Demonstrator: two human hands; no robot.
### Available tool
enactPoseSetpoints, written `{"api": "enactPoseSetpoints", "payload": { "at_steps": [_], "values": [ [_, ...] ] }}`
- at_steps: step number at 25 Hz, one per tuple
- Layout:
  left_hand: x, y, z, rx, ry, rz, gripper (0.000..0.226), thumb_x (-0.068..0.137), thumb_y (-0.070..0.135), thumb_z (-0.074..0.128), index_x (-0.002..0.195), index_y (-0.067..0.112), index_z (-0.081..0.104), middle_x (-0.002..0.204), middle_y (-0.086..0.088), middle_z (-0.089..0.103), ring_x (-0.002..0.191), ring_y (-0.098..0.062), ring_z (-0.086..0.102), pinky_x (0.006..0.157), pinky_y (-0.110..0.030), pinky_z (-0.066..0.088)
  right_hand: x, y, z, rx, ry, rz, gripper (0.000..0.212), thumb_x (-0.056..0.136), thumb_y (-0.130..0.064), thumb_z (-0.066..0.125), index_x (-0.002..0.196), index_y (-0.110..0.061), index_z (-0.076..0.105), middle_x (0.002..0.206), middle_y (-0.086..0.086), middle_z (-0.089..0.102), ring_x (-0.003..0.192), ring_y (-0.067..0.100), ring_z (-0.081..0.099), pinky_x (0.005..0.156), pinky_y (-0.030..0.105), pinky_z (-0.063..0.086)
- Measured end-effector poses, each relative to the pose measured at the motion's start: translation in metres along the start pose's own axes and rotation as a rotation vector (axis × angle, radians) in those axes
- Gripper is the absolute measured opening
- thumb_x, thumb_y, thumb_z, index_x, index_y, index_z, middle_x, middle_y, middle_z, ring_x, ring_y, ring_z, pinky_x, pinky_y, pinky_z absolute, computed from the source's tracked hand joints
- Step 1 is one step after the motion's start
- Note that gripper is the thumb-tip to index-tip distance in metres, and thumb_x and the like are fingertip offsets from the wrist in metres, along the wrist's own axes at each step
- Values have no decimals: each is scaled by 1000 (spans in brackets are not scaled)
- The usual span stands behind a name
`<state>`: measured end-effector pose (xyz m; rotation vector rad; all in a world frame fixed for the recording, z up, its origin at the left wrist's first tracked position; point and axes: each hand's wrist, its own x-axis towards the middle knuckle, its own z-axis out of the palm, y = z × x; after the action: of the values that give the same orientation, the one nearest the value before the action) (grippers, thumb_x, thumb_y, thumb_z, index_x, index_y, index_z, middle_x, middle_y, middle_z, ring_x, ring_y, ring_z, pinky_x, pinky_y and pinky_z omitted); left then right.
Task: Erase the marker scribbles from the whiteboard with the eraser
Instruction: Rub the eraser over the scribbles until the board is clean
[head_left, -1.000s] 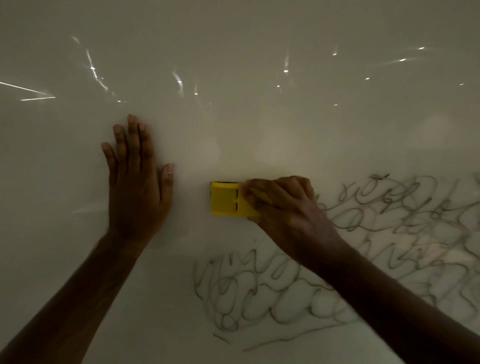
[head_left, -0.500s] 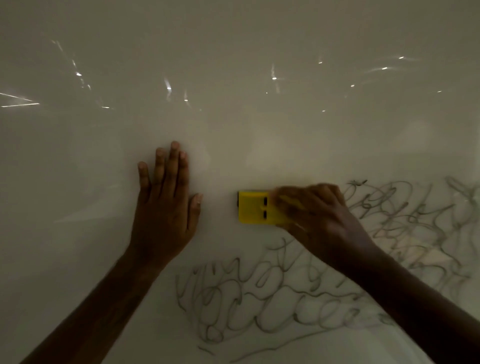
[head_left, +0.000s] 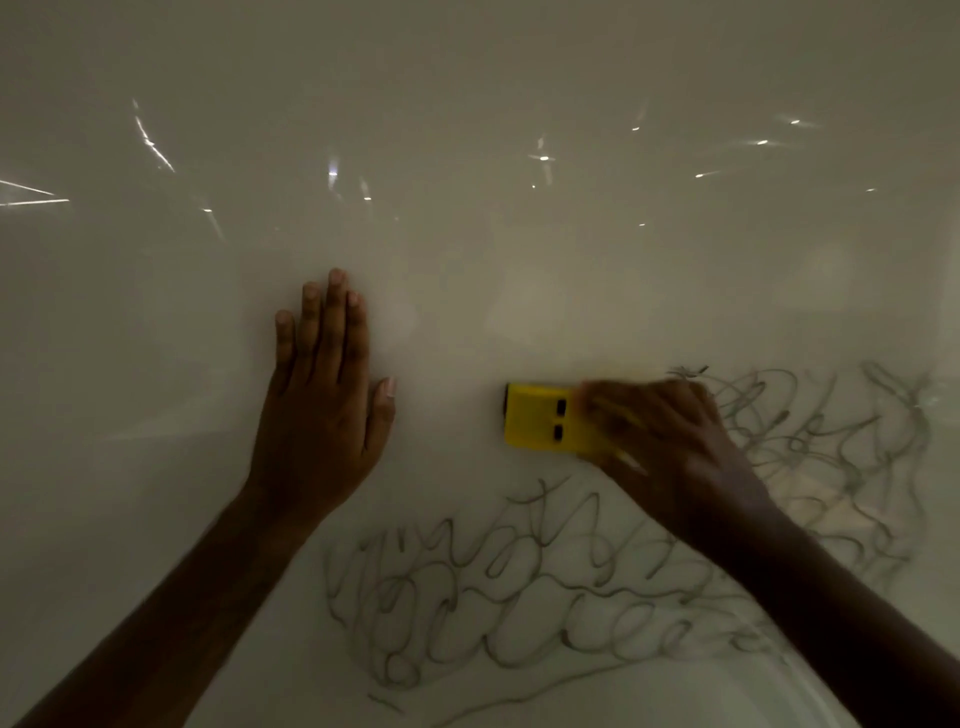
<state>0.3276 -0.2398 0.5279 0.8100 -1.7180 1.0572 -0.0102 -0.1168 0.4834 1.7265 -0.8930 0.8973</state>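
My right hand (head_left: 670, 441) gripped the eraser (head_left: 540, 418), long axis sideways; scribbles (head_left: 519, 597) lay below and right. My left hand (head_left: 322, 405) lay flat, fingers straight, on the whiteboard (head_left: 467, 104).

Left hand (head_left: 319, 410) lies flat on the whiteboard (head_left: 519, 78), fingers straight and together. Right hand (head_left: 670, 441) grips the yellow eraser (head_left: 540, 418), pressed to the board, its free end pointing left. The right hand is blurred, so finger placement is hard to read. Grey marker scribbles (head_left: 519, 613) loop below the eraser and spread right, behind the right hand.
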Motion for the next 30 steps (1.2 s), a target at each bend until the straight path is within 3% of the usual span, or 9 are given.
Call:
{"api": "enactPoseSetpoints", "payload": {
  "at_steps": [4, 8, 11, 14, 17, 24, 30],
  "values": [
    [7, 8, 0, -11, 23, -4, 74, 111, 33, 37, 168, -11, 18, 176, -33, 13, 166, -48, 12, 137, -58, 8, 33, 1, 9, 15, 72, 103, 45, 103, -35, 73, 142, -15, 67, 146, 1, 64, 113, 27, 60, 98, 41, 43],
    [11, 13, -1, -20, 22, 0, 75, 108, 31, 36, 167, -12, 18, 177, -33, 11, 166, -49, 10, 137, -56, 6, -8, -19, 14, 56, -12, -61, 39, 104, -30, 73, 140, -17, 69, 149, -1, 64, 114, 23, 66, 98, 44, 47],
    [14, 16, -1, -7, 23, 5, 75, 108, 31, 36, 167, -12, 18, 176, -34, 11, 166, -49, 10, 137, -57, 6, -42, 0, -3, 17, -53, -78, 43, 102, -27, 75, 143, -18, 66, 151, -1, 62, 118, 23, 63, 100, 42, 44],
    [19, 21, 0, 12, 21, 12, 75, 109, 32, 37, 167, -12, 18, 176, -34, 12, 165, -50, 11, 137, -57, 6, -35, 33, -13, -19, 20, 51, 42, 105, -34, 69, 144, -21, 62, 149, 0, 62, 112, 29, 61, 97, 44, 45],
    [31, 39, 5, 45, 21, 72, 75, 111, 34, 36, 168, -11, 19, 177, -32, 13, 166, -48, 10, 137, -57, 5, -5, 37, -9, -22, 98, 196, 52, 99, -35, 76, 147, -18, 63, 145, 1, 64, 111, 29, 58, 96, 47, 49],
    [54, 82, 12, 9, 35, 56, 76, 109, 34, 37, 168, -10, 19, 177, -30, 12, 166, -47, 10, 137, -56, 3, -61, 33, -16, 23, -7, 4, 44, 102, -28, 75, 144, -17, 66, 151, -1, 62, 120, 24, 64, 100, 42, 47],
    [63, 101, 16, 13, 27, 58, 75, 110, 34, 37, 168, -10, 20, 177, -31, 13, 166, -48, 12, 136, -59, 6, -25, 80, -37, -36, 108, 261, 53, 97, -30, 80, 145, -13, 64, 142, 2, 66, 117, 27, 60, 99, 40, 43]
  ]
}}
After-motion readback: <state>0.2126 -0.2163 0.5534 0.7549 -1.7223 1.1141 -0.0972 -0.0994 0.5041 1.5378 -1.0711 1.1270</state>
